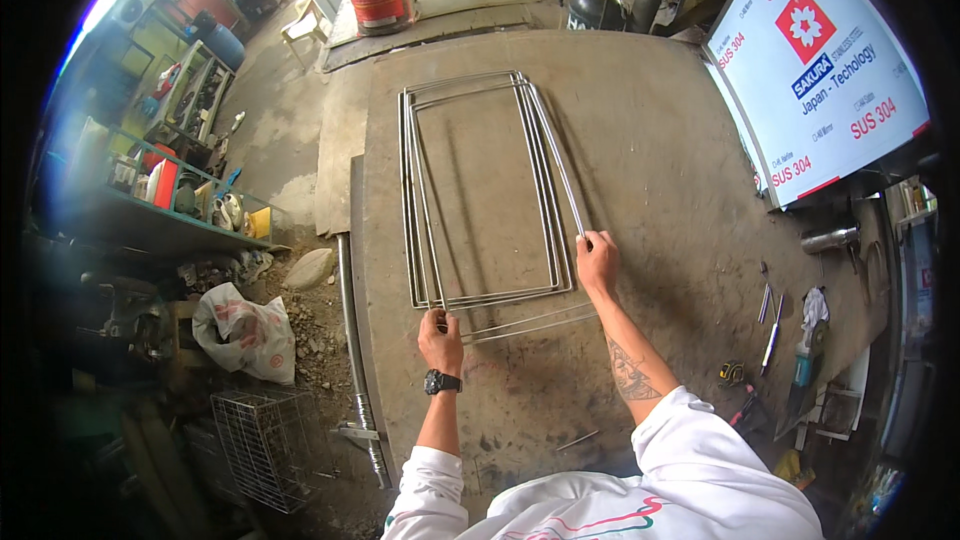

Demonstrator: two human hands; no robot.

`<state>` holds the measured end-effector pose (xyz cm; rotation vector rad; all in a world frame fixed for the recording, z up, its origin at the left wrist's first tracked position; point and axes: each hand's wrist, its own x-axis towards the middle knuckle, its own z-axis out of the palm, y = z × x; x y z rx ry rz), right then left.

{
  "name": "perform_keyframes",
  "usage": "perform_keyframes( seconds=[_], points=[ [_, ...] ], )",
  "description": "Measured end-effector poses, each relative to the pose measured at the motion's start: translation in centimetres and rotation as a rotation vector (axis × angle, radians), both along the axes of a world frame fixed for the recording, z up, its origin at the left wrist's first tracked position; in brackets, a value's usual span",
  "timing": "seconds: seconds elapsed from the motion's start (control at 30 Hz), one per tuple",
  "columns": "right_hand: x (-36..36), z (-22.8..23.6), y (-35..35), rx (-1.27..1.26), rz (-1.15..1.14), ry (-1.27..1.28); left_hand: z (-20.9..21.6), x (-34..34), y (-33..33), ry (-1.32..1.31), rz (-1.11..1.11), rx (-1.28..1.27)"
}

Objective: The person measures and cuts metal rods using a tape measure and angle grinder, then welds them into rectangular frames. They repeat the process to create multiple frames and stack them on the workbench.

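Note:
Several rectangular frames of thin metal rod [405, 190] lie stacked on the brown work table [650, 140]. The uppermost wire frame [560, 165] is raised at its near end, and its far end rests near the far end of the stack. My left hand [439, 342], with a black watch on the wrist, is closed around its near left corner. On the opposite long side, my right hand [597, 265] pinches the rod near the corner. Its near crossbar spans between my wrists, above the table.
A tape measure [732, 373], a marker-like white stick [770, 345] and an angle grinder [804, 365] lie at the right. A white printed panel [820, 60] stands far right. Along the left table edge runs a metal pipe [352, 340]; a wire cage [265, 445] sits below.

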<state>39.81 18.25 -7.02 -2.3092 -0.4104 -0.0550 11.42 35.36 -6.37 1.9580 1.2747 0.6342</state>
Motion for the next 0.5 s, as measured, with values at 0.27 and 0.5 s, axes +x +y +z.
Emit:
perform_keyframes(
  seconds=[0.27, 0.5],
  points=[
    [-0.9, -0.6, -2.2, 0.081, -0.034, 0.028, -0.7, -0.9, -2.5, -0.083, 0.104, -0.251],
    [-4.1, 0.8, -6.9, 0.349, -0.107, 0.326, 0.5, -5.1, -4.8, -0.551, 0.018, -0.840]
  ],
)
